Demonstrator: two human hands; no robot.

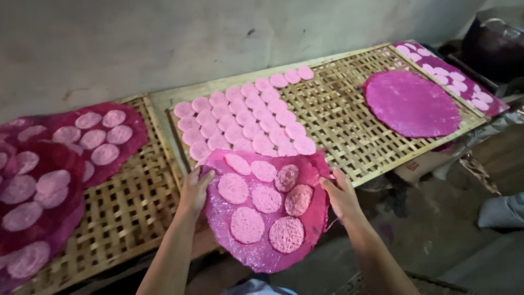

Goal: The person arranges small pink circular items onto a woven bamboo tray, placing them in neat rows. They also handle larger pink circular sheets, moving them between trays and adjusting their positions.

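I hold a round magenta sheet (319,210) by its two sides. Several pale pink round wafers (246,224) lie on it. My left hand (195,191) grips its left edge, and my right hand (341,194) grips its right edge. The sheet hangs over the near edge of a woven bamboo tray (349,123). On that tray, rows of small pink discs (245,117) lie just beyond the sheet. A bare magenta round sheet (410,102) rests further right on the same tray.
A second bamboo tray (131,202) at the left carries dark red sheets (131,150) with pink wafers. Another wafer-covered sheet (453,74) lies at the far right, near a dark pot (494,43). A grey wall runs behind.
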